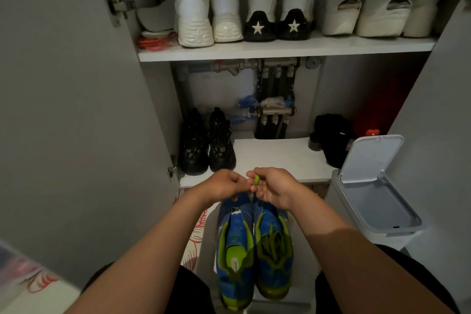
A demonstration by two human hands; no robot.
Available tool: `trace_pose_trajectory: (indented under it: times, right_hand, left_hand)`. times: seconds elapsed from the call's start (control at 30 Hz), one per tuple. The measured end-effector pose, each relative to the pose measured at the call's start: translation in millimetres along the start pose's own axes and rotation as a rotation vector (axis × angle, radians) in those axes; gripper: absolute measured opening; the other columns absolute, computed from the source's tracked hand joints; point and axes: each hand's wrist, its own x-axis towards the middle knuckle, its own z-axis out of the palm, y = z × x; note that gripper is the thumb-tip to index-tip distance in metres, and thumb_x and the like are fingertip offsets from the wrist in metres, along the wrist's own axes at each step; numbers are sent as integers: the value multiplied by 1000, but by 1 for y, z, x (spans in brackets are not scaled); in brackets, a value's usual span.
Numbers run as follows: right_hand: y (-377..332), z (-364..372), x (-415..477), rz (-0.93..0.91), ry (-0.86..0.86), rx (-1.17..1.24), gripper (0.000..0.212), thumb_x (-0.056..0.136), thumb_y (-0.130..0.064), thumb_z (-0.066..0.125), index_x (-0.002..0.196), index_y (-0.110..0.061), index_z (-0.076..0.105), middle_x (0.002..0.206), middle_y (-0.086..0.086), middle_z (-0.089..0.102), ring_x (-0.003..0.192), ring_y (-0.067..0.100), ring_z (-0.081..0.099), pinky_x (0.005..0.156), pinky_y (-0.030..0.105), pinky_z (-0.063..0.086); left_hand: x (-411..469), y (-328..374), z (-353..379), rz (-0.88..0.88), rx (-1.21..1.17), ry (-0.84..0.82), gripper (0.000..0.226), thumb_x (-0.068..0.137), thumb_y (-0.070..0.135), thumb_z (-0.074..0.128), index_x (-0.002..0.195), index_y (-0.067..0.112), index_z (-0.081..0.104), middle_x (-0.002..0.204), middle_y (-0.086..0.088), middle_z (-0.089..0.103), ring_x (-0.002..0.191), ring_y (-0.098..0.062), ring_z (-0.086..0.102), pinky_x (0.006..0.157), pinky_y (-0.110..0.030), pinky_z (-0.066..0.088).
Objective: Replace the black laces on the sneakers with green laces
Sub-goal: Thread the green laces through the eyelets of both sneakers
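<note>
Right hand [272, 188] grip pinches green lace [256, 180]; left hand [224, 185] curled, hold unclear.

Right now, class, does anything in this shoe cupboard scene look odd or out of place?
The blue sneakers don't match: the one under the right hand carries a loose green lace, while the other shows a bare tongue and no lace. Beside them, the bin lid stands open.
</note>
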Motion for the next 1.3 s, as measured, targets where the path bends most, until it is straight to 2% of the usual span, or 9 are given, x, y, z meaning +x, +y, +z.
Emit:
trace_pose_trajectory:
  times: [0.23, 0.37, 0.53, 0.7, 0.77, 0.9, 1.03, 1.17, 1.3]
  right_hand:
    - [7, 12, 0, 12, -125, -9, 24, 104, -18, 47, 99, -5, 66, 81, 6, 68, 60, 12, 56, 48, 18, 40]
    - [10, 17, 2, -20, -127, -14, 18, 102, -13, 51, 103, -2, 65, 82, 8, 66, 59, 13, 56, 44, 17, 42]
    - [11, 13, 15, -80, 45, -140, 12, 97, -10, 60, 103, -2, 66, 78, 9, 66, 50, 13, 55, 43, 19, 39]
    - [11, 2, 24, 41, 107, -426, 10, 94, -18, 61, 90, -9, 64, 73, 5, 61, 48, 12, 54, 41, 19, 33]
    - [10, -5, 28, 5, 194, -685, 21, 83, -18, 73, 97, -6, 63, 85, 12, 64, 61, 19, 59, 47, 23, 39]
    - [9, -7, 37, -268, 131, -1003, 70, 82, -13, 74, 145, -24, 46, 143, 7, 47, 123, 26, 55, 93, 31, 51]
    - [3, -3, 45, -363, -184, -988, 31, 92, -11, 67, 122, -18, 71, 118, 0, 70, 109, 12, 64, 98, 29, 51]
    - [-6, -10, 55, -395, -174, -1044, 10, 91, -18, 70, 87, -23, 77, 80, -7, 73, 78, 4, 65, 80, 23, 51]
    - [-8, -11, 64, -386, -165, -1019, 6, 87, -22, 75, 89, -19, 79, 83, -5, 75, 81, 7, 68, 78, 22, 55]
  left_hand:
    - [-11, -18, -5, -37, -15, -56, 28, 97, 27, 60, 122, 14, 63, 89, 8, 63, 66, -7, 57, 50, -13, 41]
    - [-16, -25, -8, -43, 33, -71, 26, 97, 36, 59, 96, 13, 70, 84, 5, 70, 58, -7, 54, 47, -14, 37]
    - [-11, -36, -18, -16, 21, 42, 24, 99, 21, 57, 83, 13, 72, 68, 1, 65, 50, -6, 50, 52, -17, 43]
    - [-8, -47, -26, -16, 238, 194, 39, 95, 41, 61, 67, 15, 71, 57, 6, 66, 40, 0, 48, 58, -24, 44]
    - [-6, -50, -28, -7, 315, 206, 38, 93, 44, 62, 71, 15, 74, 58, 6, 66, 45, 2, 52, 62, -26, 45]
    - [0, -42, -25, 41, 377, 61, 23, 99, 32, 53, 88, 21, 70, 74, 9, 62, 75, -9, 58, 69, -26, 42]
    - [12, -34, -20, 71, 430, 4, 25, 101, 31, 49, 92, 19, 69, 77, 6, 69, 62, 0, 57, 66, -26, 42]
    - [20, -30, -26, 44, 544, 93, 32, 93, 47, 58, 81, 21, 73, 73, 9, 74, 53, -6, 61, 71, -31, 54]
    - [27, -31, -29, 62, 425, 81, 32, 90, 49, 63, 79, 20, 72, 71, 10, 73, 54, -7, 59, 70, -34, 54]
